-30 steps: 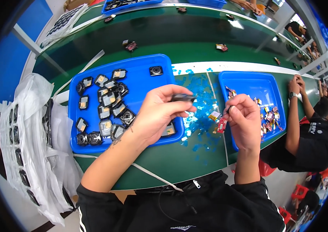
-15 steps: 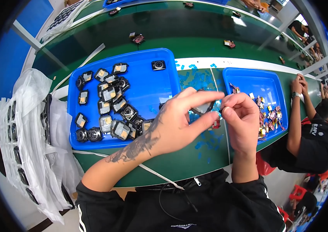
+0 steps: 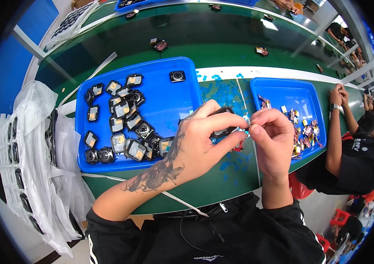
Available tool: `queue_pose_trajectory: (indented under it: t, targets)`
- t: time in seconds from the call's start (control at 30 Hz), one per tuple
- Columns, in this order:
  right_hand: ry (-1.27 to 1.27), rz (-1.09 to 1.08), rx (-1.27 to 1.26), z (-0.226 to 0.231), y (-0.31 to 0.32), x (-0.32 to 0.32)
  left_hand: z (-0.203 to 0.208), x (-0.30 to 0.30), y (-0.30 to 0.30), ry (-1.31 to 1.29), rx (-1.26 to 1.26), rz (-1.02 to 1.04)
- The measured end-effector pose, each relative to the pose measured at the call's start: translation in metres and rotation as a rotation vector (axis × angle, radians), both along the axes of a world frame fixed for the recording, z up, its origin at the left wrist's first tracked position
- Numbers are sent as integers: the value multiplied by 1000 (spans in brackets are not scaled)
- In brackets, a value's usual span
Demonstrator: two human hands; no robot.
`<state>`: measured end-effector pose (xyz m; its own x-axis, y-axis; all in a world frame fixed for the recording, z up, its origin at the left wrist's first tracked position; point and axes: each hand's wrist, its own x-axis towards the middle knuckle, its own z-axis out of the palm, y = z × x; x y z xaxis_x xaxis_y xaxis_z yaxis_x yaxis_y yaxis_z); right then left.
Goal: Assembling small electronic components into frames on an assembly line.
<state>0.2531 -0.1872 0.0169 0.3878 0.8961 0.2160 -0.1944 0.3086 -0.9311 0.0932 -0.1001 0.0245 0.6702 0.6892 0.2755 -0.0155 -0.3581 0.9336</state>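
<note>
Above the green bench, my left hand [image 3: 202, 143] grips a dark smartwatch case [image 3: 223, 131] between thumb and fingers, its palm hiding part of it. My right hand [image 3: 274, 138] meets it at the fingertips, thumb and forefinger pinched at the case's right side. Whatever sits in that pinch is too small to make out. Beneath the left thumb shows a small red part [image 3: 239, 146]. To the left, a blue tray [image 3: 165, 99] holds several similar watch cases [image 3: 144, 130], some face down, others with grey inner sides up. My left forearm passes over its near right corner.
A second blue tray [image 3: 303, 94] with small red, yellow and silver parts [image 3: 306, 136] stands to the right. Blue film scraps [image 3: 224, 94] litter the bench between trays. White plastic-wrapped stacks [image 3: 33, 176] stand at left. A co-worker [image 3: 350, 154] sits at right. Behind runs a green conveyor [image 3: 204, 42] carrying parts.
The watch case has tilted in my left hand, so its dark edge shows more. Both hands remain together, the right fingertips slightly closer to the left thumb. The view has shifted slightly.
</note>
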Motion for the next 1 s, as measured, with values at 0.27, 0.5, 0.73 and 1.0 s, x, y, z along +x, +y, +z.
queue_pose_trajectory:
  t: [0.27,0.5,0.73,1.0]
  targets:
    - [-84,62,-89,11,-4,9,1,-3,0,54,180,86]
    - [-436,248,-269,26,-3,27,1,-2,0,112,432,70]
    - [-312,380,-344,13,0,23,-2,0,-2,78,657,113]
    - [-1207,-142,-221,-8,2,12,-9,2,-3,25,-9,37]
